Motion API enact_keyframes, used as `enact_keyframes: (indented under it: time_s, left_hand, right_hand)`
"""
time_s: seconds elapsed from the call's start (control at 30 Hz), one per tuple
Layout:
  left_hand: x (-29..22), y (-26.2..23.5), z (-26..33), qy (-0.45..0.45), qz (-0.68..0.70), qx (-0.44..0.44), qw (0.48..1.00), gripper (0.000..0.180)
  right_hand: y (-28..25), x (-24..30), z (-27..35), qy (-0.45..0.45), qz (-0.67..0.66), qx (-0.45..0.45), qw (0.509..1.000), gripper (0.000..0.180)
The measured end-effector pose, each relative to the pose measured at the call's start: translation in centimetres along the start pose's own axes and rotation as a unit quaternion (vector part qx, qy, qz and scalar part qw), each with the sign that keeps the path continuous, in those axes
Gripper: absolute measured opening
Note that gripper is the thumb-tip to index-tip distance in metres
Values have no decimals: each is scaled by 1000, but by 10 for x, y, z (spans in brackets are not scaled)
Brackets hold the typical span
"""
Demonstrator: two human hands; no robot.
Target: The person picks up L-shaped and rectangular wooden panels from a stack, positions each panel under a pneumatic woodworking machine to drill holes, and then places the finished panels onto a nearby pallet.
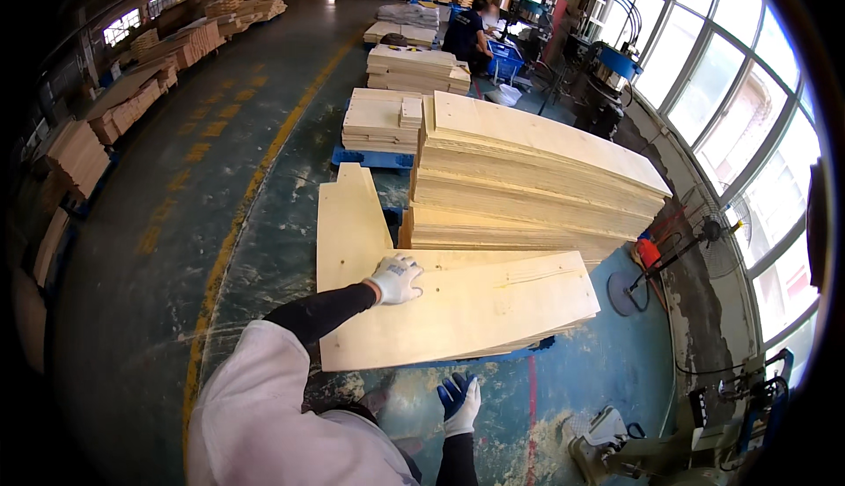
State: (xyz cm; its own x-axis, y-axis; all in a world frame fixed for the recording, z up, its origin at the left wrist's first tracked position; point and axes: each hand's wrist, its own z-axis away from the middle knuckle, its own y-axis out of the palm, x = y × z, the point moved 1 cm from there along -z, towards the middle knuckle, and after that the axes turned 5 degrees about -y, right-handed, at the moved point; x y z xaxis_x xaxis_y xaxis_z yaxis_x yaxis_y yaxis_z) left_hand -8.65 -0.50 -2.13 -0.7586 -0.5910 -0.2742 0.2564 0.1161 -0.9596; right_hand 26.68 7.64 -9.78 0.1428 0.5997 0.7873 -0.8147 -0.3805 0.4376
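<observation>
My left hand (398, 280), in a white work glove, lies on top of a pale wooden panel (493, 301), its fingers spread over the surface. That panel tops a low stack of similar panels on a blue pallet (480, 358). Another shaped wooden panel (352, 209) sticks out from the stack at the far left, partly covered by the top one. My right hand (459, 404) hangs in front of the stack's near edge, apart from the wood. Its glove is white with a blue coated palm; the palm faces up, the fingers are loosely bent and apart, with nothing in them.
A tall stack of wooden panels (528, 169) stands just beyond. Farther stacks line the aisle, with a seated person (471, 37) beside a blue crate (505, 61). To the right are a round-based stand (627, 294) and a machine (695, 451). A yellow line (211, 283) runs along the floor.
</observation>
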Motion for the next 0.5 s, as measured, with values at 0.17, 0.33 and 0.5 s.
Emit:
enact_keyframes:
  time_s: [0.17,0.33,0.5]
  left_hand:
    - [-7,-4,88,-17,69,-32,997,59]
    - [0,10,216,-243,96,-190,946,65]
    - [9,70,290,-422,443,-199,766,53]
  right_hand:
    - [25,-2,-47,37,-91,98,990,61]
    - [33,21,-63,91,-57,64,992,46]
    - [45,42,-53,47,-27,105,993,39]
